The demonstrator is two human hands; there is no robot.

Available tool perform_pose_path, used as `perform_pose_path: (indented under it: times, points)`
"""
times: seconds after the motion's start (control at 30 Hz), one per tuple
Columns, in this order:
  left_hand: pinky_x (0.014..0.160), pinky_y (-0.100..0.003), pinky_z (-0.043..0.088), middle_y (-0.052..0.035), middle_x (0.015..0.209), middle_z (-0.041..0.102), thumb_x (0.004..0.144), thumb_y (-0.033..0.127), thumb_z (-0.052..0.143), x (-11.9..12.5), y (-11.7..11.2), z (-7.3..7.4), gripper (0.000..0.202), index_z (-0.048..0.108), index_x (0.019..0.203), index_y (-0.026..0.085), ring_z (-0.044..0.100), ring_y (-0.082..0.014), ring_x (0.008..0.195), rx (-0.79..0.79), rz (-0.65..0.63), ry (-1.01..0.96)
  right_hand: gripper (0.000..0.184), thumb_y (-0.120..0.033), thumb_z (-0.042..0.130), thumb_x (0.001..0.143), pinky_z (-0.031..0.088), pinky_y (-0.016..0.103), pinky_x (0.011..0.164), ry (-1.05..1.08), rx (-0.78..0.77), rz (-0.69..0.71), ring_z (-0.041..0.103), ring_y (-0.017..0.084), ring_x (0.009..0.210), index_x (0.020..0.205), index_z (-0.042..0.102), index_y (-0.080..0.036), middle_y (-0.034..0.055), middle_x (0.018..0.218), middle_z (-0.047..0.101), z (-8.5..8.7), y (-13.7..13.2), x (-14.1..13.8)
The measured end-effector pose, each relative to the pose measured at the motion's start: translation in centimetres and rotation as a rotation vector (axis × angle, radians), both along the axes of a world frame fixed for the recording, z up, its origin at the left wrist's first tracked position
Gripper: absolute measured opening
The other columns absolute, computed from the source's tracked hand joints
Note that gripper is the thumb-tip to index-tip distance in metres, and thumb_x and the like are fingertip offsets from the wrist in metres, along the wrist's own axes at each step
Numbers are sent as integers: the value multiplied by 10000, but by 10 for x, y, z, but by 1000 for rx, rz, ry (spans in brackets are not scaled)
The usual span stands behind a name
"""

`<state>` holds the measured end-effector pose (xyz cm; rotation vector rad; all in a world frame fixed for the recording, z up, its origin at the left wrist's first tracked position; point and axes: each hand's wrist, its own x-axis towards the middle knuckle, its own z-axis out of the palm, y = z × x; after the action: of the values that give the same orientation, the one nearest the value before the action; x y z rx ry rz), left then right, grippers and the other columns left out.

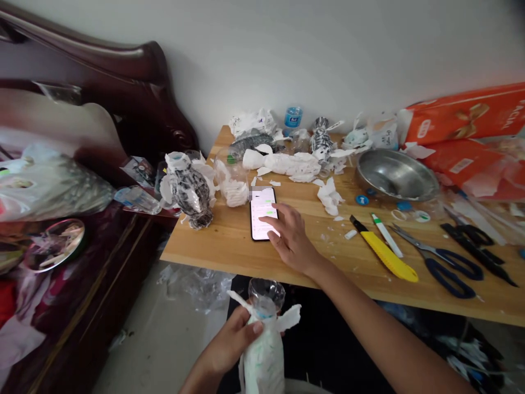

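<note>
My left hand [233,339] grips a plastic bottle [264,350] wrapped in white paper, held upright below the table's front edge. Its clear, cut-open top shows above the wrapping, and two paper flaps stick out at the sides. My right hand [289,235] reaches over the wooden table, its fingers apart and touching the lit screen of a phone [261,210]. The phone lies flat and shows a light page with small green marks. Left of it stands a black-and-white paper-covered vase shape [191,191]. Behind the phone lies another white-wrapped bottle [291,163].
On the right are a yellow utility knife [388,254], a white-and-green marker [388,235], blue-handled scissors [447,262] and a steel bowl [396,175]. Crumpled paper [329,196] lies mid-table. Orange tissue packs [467,117] lean against the wall. A bed [135,241] stands at the left.
</note>
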<state>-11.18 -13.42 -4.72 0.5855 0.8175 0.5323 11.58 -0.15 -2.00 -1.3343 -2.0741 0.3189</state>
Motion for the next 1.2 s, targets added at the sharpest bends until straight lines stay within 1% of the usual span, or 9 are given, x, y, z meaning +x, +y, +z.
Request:
perform_pose_path:
  times: [0.1, 0.27, 0.4, 0.53, 0.67, 0.83, 0.97, 1.1, 1.2]
  points:
    - [980, -400, 472, -135, 1201, 743, 713, 673, 825, 3, -3, 1, 733, 703, 1258, 198, 682, -325, 1114, 15, 29, 5, 356, -426, 424, 1058, 264, 622, 1178, -84, -7, 5, 333, 351, 1452, 1290, 662, -298, 113, 1557, 377, -2, 5, -7]
    - [942, -382, 489, -131, 1138, 758, 698, 690, 827, 8, -4, 3, 717, 732, 1201, 188, 702, -311, 1057, 26, 64, 9, 340, -390, 435, 1048, 295, 597, 1175, -44, 43, 18, 368, 328, 1439, 1254, 686, -289, 109, 1558, 383, -3, 3, -8]
    - [903, -377, 511, -125, 1110, 767, 680, 688, 840, 10, -4, 0, 705, 740, 1161, 182, 725, -300, 997, -14, 79, 36, 327, -403, 465, 1041, 245, 694, 1163, -136, 0, 25, 338, 372, 1461, 1260, 692, -317, 112, 1579, 379, -3, -2, -9]
    - [878, -384, 528, -131, 1105, 770, 730, 671, 814, 10, -5, -8, 690, 712, 1208, 185, 731, -303, 1001, -23, 98, 32, 366, -419, 454, 1049, 208, 723, 1170, -179, -32, 30, 303, 378, 1496, 1359, 629, -332, 118, 1611, 359, -5, -2, -11]
    - [865, -394, 531, -134, 1014, 785, 797, 676, 754, 7, -3, -14, 680, 685, 1244, 168, 737, -307, 982, -16, 115, 54, 354, -442, 445, 1052, 230, 686, 1188, -150, -58, 47, 308, 360, 1508, 1321, 642, -323, 102, 1610, 380, -5, 2, -9]
    - [863, -384, 529, -118, 975, 788, 819, 664, 738, -1, -1, -19, 646, 685, 1238, 176, 743, -284, 938, 29, 60, 42, 396, -392, 412, 1053, 330, 578, 1197, 79, -14, -8, 353, 307, 1485, 1415, 538, -295, 112, 1578, 386, 0, -15, 2]
    - [731, -328, 522, -123, 896, 783, 806, 720, 706, -2, -4, -25, 699, 687, 1231, 166, 747, -280, 859, 53, 35, -18, 464, -331, 564, 976, 299, 663, 1187, -108, -26, 3, 319, 380, 1489, 1437, 519, -289, 146, 1608, 322, -1, -40, -1]
    - [798, -370, 535, -128, 910, 764, 758, 758, 722, -1, -2, -23, 765, 685, 1226, 154, 735, -288, 865, 83, -60, -138, 504, -279, 583, 966, 230, 761, 1162, -251, -14, -70, 222, 424, 1539, 1462, 510, -326, 143, 1671, 237, -5, -44, -13]
    - [834, -352, 510, -125, 984, 747, 731, 733, 769, -1, 2, -19, 742, 690, 1196, 159, 710, -274, 912, 147, -112, -209, 494, -278, 536, 1002, 191, 790, 1160, -299, -38, -49, 196, 413, 1561, 1485, 490, -370, 121, 1692, 230, -4, -38, -19]
